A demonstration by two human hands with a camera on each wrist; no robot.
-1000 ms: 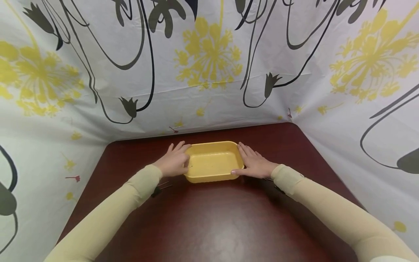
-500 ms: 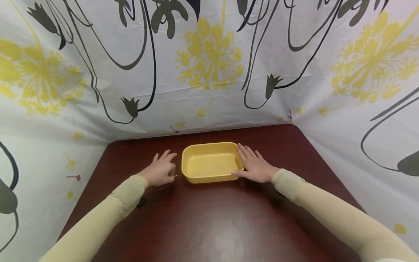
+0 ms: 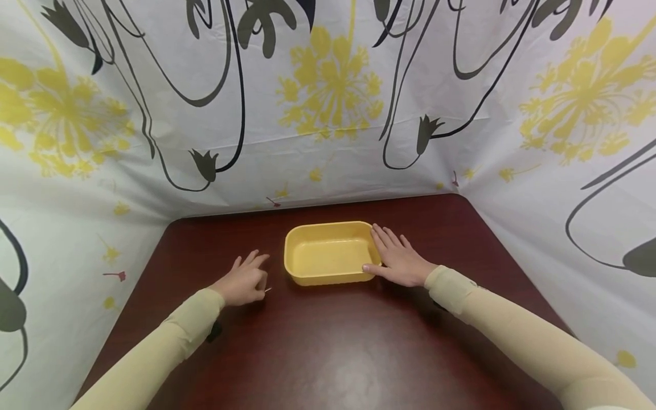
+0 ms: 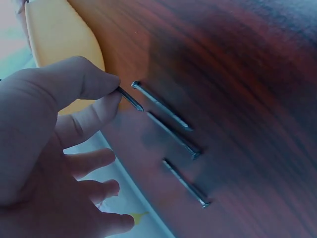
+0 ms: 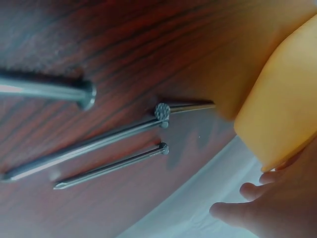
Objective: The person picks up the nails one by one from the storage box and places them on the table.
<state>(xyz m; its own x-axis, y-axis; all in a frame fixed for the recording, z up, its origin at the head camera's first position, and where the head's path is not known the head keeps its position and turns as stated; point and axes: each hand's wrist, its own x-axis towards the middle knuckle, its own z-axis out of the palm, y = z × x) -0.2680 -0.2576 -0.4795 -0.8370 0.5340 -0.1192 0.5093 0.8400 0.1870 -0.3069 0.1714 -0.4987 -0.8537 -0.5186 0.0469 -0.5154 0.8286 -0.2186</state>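
In the head view my left hand (image 3: 241, 283) is left of a yellow plastic tray (image 3: 328, 279), apart from it. Its thumb and index finger pinch a nail (image 4: 131, 99), whose pointed end sticks out in the left wrist view; the other fingers are spread. Three more nails lie on the table just beyond it, among them a near one (image 4: 187, 182). My right hand (image 3: 404, 262) rests with straight fingers along the tray's right end, thumb over the front corner. The tray's floor holds nothing visible.
Several nails, including a long one (image 5: 84, 148), lie on the table beside the right hand; the right forearm hides them in the head view. The dark red table (image 3: 328, 341) meets a patterned cloth (image 3: 333, 171) behind and at the sides.
From the tray's left end, my left hand has drawn back left and toward me, with the nail between its fingertips. The right hand and the tray stay nearly still.
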